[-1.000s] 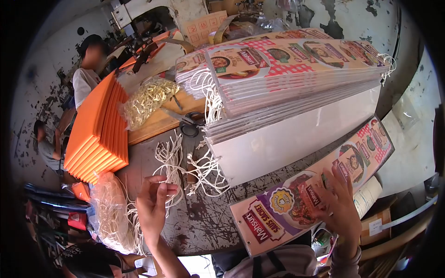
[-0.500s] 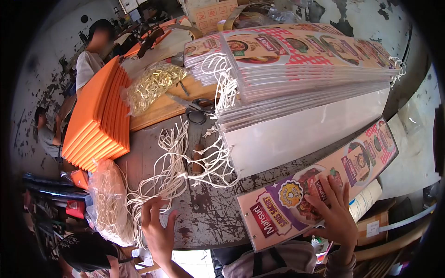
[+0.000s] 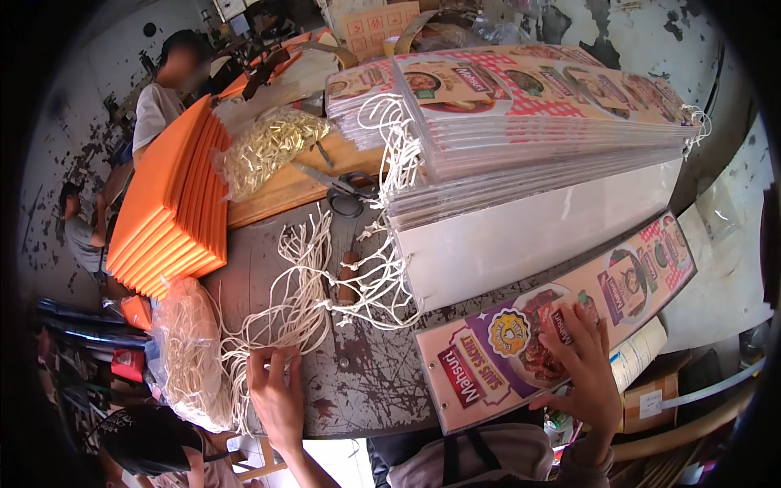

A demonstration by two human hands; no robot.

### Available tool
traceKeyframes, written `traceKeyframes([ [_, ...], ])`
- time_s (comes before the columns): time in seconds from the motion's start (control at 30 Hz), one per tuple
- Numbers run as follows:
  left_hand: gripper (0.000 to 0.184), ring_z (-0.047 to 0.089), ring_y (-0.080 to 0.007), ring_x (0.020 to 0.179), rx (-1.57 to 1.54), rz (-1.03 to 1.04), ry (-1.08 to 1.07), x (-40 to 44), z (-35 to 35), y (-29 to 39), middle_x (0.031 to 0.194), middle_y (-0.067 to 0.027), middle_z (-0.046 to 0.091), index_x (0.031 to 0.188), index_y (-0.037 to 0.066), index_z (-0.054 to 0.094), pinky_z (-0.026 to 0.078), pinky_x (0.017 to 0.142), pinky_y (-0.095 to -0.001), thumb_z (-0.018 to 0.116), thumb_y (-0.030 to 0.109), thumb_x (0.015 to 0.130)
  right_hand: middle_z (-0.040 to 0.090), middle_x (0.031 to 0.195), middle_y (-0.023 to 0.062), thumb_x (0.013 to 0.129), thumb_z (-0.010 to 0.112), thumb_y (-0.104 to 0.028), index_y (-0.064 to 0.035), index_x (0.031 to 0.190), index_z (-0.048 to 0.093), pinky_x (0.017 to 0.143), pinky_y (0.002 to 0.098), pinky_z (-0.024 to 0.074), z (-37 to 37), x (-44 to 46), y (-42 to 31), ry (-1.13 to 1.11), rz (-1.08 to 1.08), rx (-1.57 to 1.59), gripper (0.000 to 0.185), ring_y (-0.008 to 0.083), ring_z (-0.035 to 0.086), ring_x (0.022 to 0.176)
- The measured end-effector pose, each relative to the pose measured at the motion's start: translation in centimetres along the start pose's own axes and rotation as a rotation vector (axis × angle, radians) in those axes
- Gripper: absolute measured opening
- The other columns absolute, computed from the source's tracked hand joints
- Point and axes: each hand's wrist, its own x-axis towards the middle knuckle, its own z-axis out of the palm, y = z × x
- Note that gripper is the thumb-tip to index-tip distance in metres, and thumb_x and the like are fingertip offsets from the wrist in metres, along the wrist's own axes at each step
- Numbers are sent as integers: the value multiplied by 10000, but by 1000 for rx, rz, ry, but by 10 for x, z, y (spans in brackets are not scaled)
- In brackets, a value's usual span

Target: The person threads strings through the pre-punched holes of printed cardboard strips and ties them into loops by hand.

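My left hand (image 3: 277,398) is at the lower end of a loose pile of white cords (image 3: 297,305), with its fingers curled down onto them. How many strands lie between the fingertips is hidden. My right hand (image 3: 582,366) rests with spread fingers on a long laminated printed sign (image 3: 508,337), which lies aslant along the table's front edge. Two small holes show at the sign's left end. Behind it stands a tall stack of similar signs (image 3: 537,134), with knotted white cords (image 3: 399,154) hanging from their ends.
A wooden-handled tool (image 3: 347,281) and black-handled scissors (image 3: 346,199) lie on the scratched table (image 3: 374,378). Farther back is a bag of small gold-coloured pieces (image 3: 272,146). Orange folded sheets (image 3: 171,203) and a bag of cord (image 3: 189,358) stand left. Several people are nearby.
My left hand has come forward onto the cords, and its raised fingers have curled down. My right hand stays on the sign, which has barely shifted.
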Motion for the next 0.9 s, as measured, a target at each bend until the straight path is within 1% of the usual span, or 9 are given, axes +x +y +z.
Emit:
traceKeyframes([
  [0.2, 128, 548, -281, 726, -130, 17, 153, 0, -2, 2, 820, -108, 515, 874, 55, 583, 430, 604, -385, 585, -12, 766, 456, 1231, 153, 600, 679, -512, -93, 1068, 575, 938, 520, 312, 13, 1, -5, 223, -26, 145, 636, 358, 480, 1046],
  [0.47, 21, 464, -143, 639, -194, -51, 559, 11, -7, -27, 779, -58, 535, 852, 4, 523, 347, 548, -256, 512, 19, 844, 513, 1174, 101, 586, 720, -430, -111, 1032, 583, 889, 456, 365, 18, 0, -28, 159, -115, 207, 564, 285, 519, 1008],
  [0.53, 94, 394, -73, 645, -645, -144, 569, 17, -20, -33, 780, -14, 478, 911, 24, 491, 308, 555, -202, 453, 110, 920, 513, 1174, 98, 590, 728, -413, -114, 1034, 573, 879, 451, 366, 20, 0, -29, 155, -160, 203, 558, 272, 517, 1014],
  [0.6, 112, 424, -61, 682, -784, -155, 633, 27, -38, -39, 832, -14, 489, 953, 37, 491, 332, 573, -188, 440, 135, 932, 512, 1174, 98, 596, 730, -401, -110, 1035, 570, 875, 448, 365, 20, -1, -30, 164, -156, 212, 550, 273, 516, 1013],
  [0.67, 119, 460, -66, 716, -997, -211, 846, 38, -50, -32, 887, -17, 510, 973, 52, 490, 378, 606, -192, 437, 152, 936, 512, 1174, 99, 603, 732, -389, -106, 1035, 566, 872, 445, 364, 20, 0, -32, 171, -158, 220, 543, 274, 516, 1011],
  [0.7, 130, 528, -94, 843, -1075, -210, 876, 37, -53, -46, 981, -36, 536, 1002, 63, 480, 416, 650, -202, 439, 169, 939, 517, 1156, 101, 585, 729, -376, -94, 1012, 586, 866, 439, 373, 20, 1, -33, 193, -157, 227, 531, 287, 518, 975],
  [0.8, 145, 544, -134, 968, -910, -229, 702, 60, -57, -10, 1050, -69, 546, 1026, 60, 474, 426, 670, -206, 441, 170, 939, 523, 1138, 106, 570, 727, -354, -78, 985, 606, 853, 429, 382, 22, 2, -36, 211, -155, 233, 513, 298, 519, 942],
  [0.83, 166, 529, -172, 1050, -1012, -170, 647, 70, -52, -16, 1092, -95, 545, 1058, 51, 473, 446, 722, -222, 438, 161, 937, 523, 1138, 107, 573, 728, -346, -75, 983, 606, 845, 426, 383, 22, 2, -37, 202, -156, 225, 505, 298, 516, 945],
  [0.9, 188, 530, -182, 1051, -1006, -110, 705, 78, -62, -23, 1098, -110, 545, 1077, 38, 473, 453, 754, -237, 433, 159, 938, 523, 1137, 109, 583, 728, -336, -73, 981, 606, 844, 423, 384, 21, 2, -39, 195, -172, 228, 492, 299, 513, 949],
])
